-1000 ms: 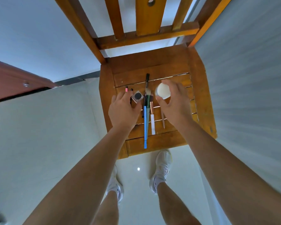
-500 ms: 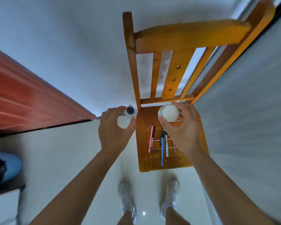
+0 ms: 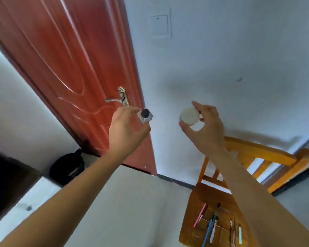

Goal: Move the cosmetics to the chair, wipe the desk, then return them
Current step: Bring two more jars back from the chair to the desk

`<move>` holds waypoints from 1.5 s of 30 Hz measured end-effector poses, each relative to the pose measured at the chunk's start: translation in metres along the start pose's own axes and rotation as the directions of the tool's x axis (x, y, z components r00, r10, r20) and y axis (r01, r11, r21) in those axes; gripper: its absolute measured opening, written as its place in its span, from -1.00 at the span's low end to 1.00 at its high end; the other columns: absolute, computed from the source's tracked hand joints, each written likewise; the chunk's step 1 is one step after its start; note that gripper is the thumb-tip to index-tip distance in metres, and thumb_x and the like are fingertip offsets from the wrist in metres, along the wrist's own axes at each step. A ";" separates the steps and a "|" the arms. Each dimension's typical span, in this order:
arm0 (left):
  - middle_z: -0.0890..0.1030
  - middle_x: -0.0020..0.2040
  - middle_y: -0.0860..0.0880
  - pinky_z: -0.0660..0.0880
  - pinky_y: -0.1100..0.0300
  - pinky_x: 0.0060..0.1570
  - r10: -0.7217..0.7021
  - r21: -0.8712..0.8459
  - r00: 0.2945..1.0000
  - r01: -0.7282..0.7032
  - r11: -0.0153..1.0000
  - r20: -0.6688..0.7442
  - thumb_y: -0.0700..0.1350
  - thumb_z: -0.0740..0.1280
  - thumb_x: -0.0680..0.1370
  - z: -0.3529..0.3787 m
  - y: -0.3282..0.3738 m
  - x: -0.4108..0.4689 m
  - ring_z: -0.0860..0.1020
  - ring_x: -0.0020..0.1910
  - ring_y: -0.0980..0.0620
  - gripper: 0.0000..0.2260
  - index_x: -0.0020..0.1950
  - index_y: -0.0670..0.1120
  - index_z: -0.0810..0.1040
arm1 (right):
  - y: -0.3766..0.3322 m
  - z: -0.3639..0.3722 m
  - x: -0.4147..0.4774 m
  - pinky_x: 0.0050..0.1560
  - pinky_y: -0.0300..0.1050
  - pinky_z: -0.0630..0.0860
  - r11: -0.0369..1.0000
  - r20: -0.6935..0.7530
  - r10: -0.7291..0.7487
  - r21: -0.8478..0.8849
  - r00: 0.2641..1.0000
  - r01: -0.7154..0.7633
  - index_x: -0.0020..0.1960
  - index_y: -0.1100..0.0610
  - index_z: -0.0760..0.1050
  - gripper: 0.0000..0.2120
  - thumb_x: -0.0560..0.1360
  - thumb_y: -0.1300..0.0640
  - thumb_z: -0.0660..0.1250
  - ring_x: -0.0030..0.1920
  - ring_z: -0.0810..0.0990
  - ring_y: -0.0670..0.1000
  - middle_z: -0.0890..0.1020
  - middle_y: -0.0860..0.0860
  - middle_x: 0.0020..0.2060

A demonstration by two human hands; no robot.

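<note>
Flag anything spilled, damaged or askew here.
Nothing stands out: the left hand holds a small clear jar, the right hand a round white jar; pencils and brushes lie roughly side by side on the chair seat.

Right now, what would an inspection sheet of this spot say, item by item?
Surface: wooden chair seat, slatted.
Job's things: pencils and brushes lie on the seat; clear bottle and white jar are held up.
Clutter: black bag by the door.
Grips: left hand holds the bottle; right hand holds the jar.
Cables: nothing seen.
Surroundings: red door, white wall.
</note>
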State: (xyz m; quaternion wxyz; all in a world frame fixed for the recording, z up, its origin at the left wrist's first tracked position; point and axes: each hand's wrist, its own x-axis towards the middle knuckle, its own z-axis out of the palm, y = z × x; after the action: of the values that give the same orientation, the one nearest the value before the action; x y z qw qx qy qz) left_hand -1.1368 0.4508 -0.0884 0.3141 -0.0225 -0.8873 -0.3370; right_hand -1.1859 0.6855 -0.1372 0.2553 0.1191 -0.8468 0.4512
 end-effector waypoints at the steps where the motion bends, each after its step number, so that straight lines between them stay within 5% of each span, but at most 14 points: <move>1: 0.53 0.05 0.08 0.54 0.01 0.01 -0.042 0.011 0.998 0.042 0.999 -0.053 -0.05 0.49 0.40 -0.017 -0.002 -0.010 0.54 0.06 0.02 -0.69 0.11 -0.07 0.60 | -0.013 0.008 0.000 0.03 -0.28 0.52 0.998 0.040 -0.039 0.051 0.998 0.037 0.43 -0.06 0.40 -0.33 0.39 -0.15 0.55 0.15 0.48 -0.13 0.46 -0.07 0.25; 7: 0.52 0.00 0.14 0.52 0.19 -0.07 -0.248 0.116 0.931 0.286 0.951 -0.267 0.19 0.36 0.36 -0.118 -0.022 -0.097 0.53 0.00 0.10 -0.62 0.07 0.01 0.59 | -0.100 0.071 -0.041 0.15 -0.17 0.55 0.935 0.274 -0.249 0.318 0.929 0.157 0.39 0.03 0.48 -0.34 0.35 -0.02 0.60 0.17 0.53 -0.13 0.51 -0.06 0.19; 10: 0.50 -0.01 0.17 0.56 0.03 -0.03 -0.305 0.130 0.871 0.378 0.916 -0.385 0.05 0.47 0.40 -0.181 -0.033 -0.142 0.56 0.00 0.05 -0.75 0.04 0.08 0.57 | -0.160 0.107 -0.072 0.20 -0.19 0.52 0.888 0.342 -0.365 0.408 0.866 0.213 0.39 0.05 0.49 -0.34 0.35 -0.01 0.61 0.20 0.53 -0.12 0.52 -0.06 0.18; 14: 0.49 0.02 0.17 0.55 0.15 -0.05 -0.313 0.182 0.761 0.488 0.854 -0.569 -0.02 0.49 0.42 -0.281 -0.053 -0.206 0.53 0.01 0.11 -0.73 0.07 0.12 0.54 | -0.254 0.160 -0.124 0.17 -0.27 0.49 0.806 0.406 -0.524 0.520 0.749 0.282 0.40 0.06 0.48 -0.33 0.36 -0.02 0.60 0.16 0.46 -0.26 0.48 -0.13 0.15; 20: 0.52 0.04 0.14 0.51 0.15 -0.07 -0.309 0.167 0.570 0.633 0.756 -0.761 -0.07 0.50 0.40 -0.433 -0.097 -0.313 0.52 0.08 0.09 -0.71 0.10 0.03 0.59 | -0.408 0.251 -0.228 0.15 -0.14 0.56 0.679 0.450 -0.691 0.674 0.566 0.292 0.43 0.02 0.44 -0.33 0.39 -0.08 0.57 0.14 0.52 -0.15 0.47 -0.14 0.15; 27: 0.51 0.04 0.17 0.53 0.04 0.02 -0.309 0.160 0.452 0.741 0.653 -0.837 -0.06 0.52 0.39 -0.582 -0.152 -0.397 0.51 0.07 0.13 -0.70 0.10 0.05 0.59 | -0.547 0.339 -0.339 0.06 -0.51 0.40 0.603 0.456 -0.762 0.757 0.459 0.249 0.43 0.01 0.43 -0.32 0.38 -0.11 0.56 0.10 0.46 -0.33 0.44 -0.18 0.15; 36: 0.47 0.02 0.29 0.38 0.42 -0.18 -0.365 0.064 0.373 0.769 0.636 -0.853 -0.04 0.50 0.39 -0.664 -0.269 -0.424 0.49 0.05 0.27 -0.69 0.08 0.17 0.56 | -0.625 0.461 -0.395 0.13 -0.03 0.58 0.620 0.518 -0.764 0.754 0.384 0.217 0.44 -0.05 0.41 -0.31 0.37 -0.17 0.51 0.17 0.52 -0.15 0.45 -0.19 0.17; 45: 0.49 0.01 0.15 0.54 0.00 0.05 -0.435 -0.019 0.265 0.837 0.546 -0.861 -0.02 0.51 0.38 -0.764 -0.469 -0.395 0.53 0.02 0.16 -0.70 0.09 0.06 0.63 | -0.707 0.675 -0.415 0.10 -0.04 0.58 0.678 0.591 -0.717 0.714 0.369 0.176 0.37 -0.04 0.46 -0.37 0.36 -0.14 0.54 0.12 0.55 -0.14 0.51 -0.16 0.15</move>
State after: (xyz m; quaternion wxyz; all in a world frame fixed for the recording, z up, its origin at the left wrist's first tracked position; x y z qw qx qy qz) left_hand -0.5242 -0.3106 -0.1486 0.4935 0.5735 -0.6242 -0.1948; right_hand -0.7500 -0.2820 -0.1762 -0.1139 0.6251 -0.6218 0.4579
